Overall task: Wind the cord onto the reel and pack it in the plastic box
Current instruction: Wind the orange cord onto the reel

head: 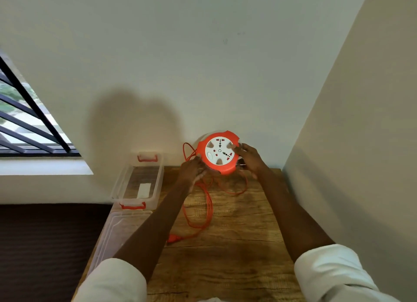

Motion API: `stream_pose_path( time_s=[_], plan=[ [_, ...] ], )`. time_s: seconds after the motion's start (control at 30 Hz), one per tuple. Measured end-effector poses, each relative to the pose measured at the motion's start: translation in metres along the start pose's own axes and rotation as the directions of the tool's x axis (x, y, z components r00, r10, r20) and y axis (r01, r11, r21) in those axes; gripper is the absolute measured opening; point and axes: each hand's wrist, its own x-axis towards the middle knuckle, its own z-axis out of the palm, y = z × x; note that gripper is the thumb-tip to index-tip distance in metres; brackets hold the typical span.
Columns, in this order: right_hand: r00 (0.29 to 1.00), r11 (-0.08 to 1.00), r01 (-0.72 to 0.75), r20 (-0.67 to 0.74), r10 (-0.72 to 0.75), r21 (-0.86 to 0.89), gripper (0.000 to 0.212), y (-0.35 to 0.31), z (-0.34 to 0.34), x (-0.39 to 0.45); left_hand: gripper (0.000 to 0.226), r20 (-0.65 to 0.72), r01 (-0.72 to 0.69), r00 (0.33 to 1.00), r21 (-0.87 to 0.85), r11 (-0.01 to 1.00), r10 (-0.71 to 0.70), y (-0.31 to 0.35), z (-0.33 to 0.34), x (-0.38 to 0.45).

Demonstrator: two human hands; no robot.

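Note:
An orange reel [217, 154] with a white socket face is held tilted above the far end of the wooden table [237, 245]. My right hand [249, 158] grips its right rim, thumb on the white face. My left hand [191, 169] is at the reel's left edge, fingers closed on the orange cord [208, 205] where it leaves the reel. Loose cord loops lie on the table below, and another loop [188, 151] rises behind the left hand. The orange plug [173, 238] lies beside my left forearm. The clear plastic box [135, 184] with orange latches stands open at the table's left.
The box's clear lid [117, 229] lies flat along the table's left edge, in front of the box. White walls close in behind and on the right. A barred window [27, 121] is at the left, with a dark floor below.

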Motion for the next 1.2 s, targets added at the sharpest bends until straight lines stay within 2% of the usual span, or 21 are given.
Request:
stream_pose_path(
  time_s=[0.03, 0.1, 0.2, 0.27, 0.33, 0.43, 0.53, 0.6, 0.77, 0.9, 1.0, 1.07, 1.1, 1.2],
  plan=[
    [1.0, 1.0, 0.013, -0.018, -0.013, 0.012, 0.036, -0.002, 0.0, 0.002, 0.028, -0.055, -0.016, 0.998, 0.021, 1.0, 0.017, 0.005, 0.0, -0.001],
    [0.998, 0.999, 0.037, -0.044, -0.036, 0.03, 0.043, -0.007, -0.004, 0.006, 0.024, -0.167, -0.133, 0.974, 0.122, 0.984, 0.153, 0.014, -0.003, -0.003],
    [0.995, 0.995, 0.082, -0.064, -0.079, 0.048, 0.052, -0.02, -0.013, 0.011, 0.023, -0.27, -0.317, 0.87, 0.337, 0.887, 0.413, 0.031, -0.014, -0.002],
    [0.991, 0.992, 0.119, -0.061, -0.116, 0.049, 0.05, -0.031, -0.019, 0.01, 0.023, -0.269, -0.306, 0.847, 0.457, 0.835, 0.458, 0.041, -0.022, 0.009],
    [0.988, 0.988, 0.146, -0.054, -0.143, 0.057, 0.044, -0.041, -0.024, 0.01, 0.027, -0.194, -0.22, 0.913, 0.504, 0.835, 0.358, 0.047, -0.027, 0.022],
    [0.984, 0.982, 0.174, -0.046, -0.171, 0.074, 0.038, -0.054, -0.03, 0.008, 0.035, 0.008, -0.113, 0.992, 0.501, 0.858, 0.126, 0.047, -0.027, 0.026],
    [0.979, 0.971, 0.202, -0.055, -0.197, 0.125, 0.034, -0.065, -0.032, 0.001, 0.05, 0.24, -0.087, 0.97, 0.428, 0.9, -0.021, 0.043, -0.022, 0.025],
    [0.975, 0.961, 0.22, -0.078, -0.209, 0.165, 0.036, -0.068, -0.034, -0.002, 0.055, 0.33, -0.062, 0.943, 0.325, 0.944, -0.051, 0.041, -0.016, 0.029],
    [0.966, 0.937, 0.244, -0.151, -0.211, 0.249, 0.034, -0.072, -0.045, -0.006, 0.036, 0.372, -0.189, 0.922, 0.185, 0.964, 0.109, 0.044, 0.006, 0.026],
    [0.958, 0.925, 0.26, -0.194, -0.211, 0.278, 0.037, -0.074, -0.055, -0.012, 0.019, 0.261, -0.335, 0.928, 0.26, 0.906, 0.268, 0.051, 0.023, 0.025],
    [0.952, 0.922, 0.265, -0.228, -0.204, 0.282, 0.033, -0.071, -0.067, -0.017, 0.015, 0.135, -0.473, 0.88, 0.324, 0.819, 0.455, 0.057, 0.03, 0.023],
    [0.952, 0.924, 0.266, -0.224, -0.208, 0.274, 0.044, -0.067, -0.071, -0.023, 0.017, 0.058, -0.511, 0.844, 0.384, 0.769, 0.533, 0.061, 0.029, 0.023],
    [0.954, 0.924, 0.266, -0.216, -0.21, 0.275, 0.056, -0.065, -0.073, -0.026, 0.018, 0.042, -0.52, 0.832, 0.406, 0.751, 0.553, 0.064, 0.029, 0.023],
    [0.962, 0.92, 0.25, -0.187, -0.2, 0.301, 0.088, -0.055, -0.08, -0.027, 0.021, 0.086, -0.554, 0.802, 0.479, 0.681, 0.591, 0.067, 0.024, 0.022]
  ],
)
